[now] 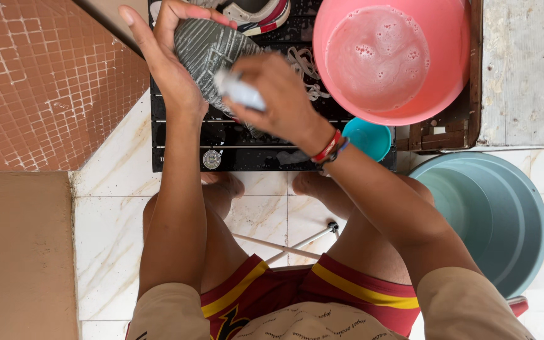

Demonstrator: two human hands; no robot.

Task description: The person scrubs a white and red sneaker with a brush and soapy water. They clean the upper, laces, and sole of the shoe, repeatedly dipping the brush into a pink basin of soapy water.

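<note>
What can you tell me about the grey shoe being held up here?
The grey shoe is turned sole-up, showing a ribbed, wavy tread that looks like rubber, wet and dull. The left hand cups it from the side, fingers wrapped over the toe end. The right hand presses a blurred white brush against the sole. It is held above a wet black slatted rack, beside the pink basin.

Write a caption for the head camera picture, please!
Left hand holds grey shoe; right hand scrubs it beside a pink basin.
</note>
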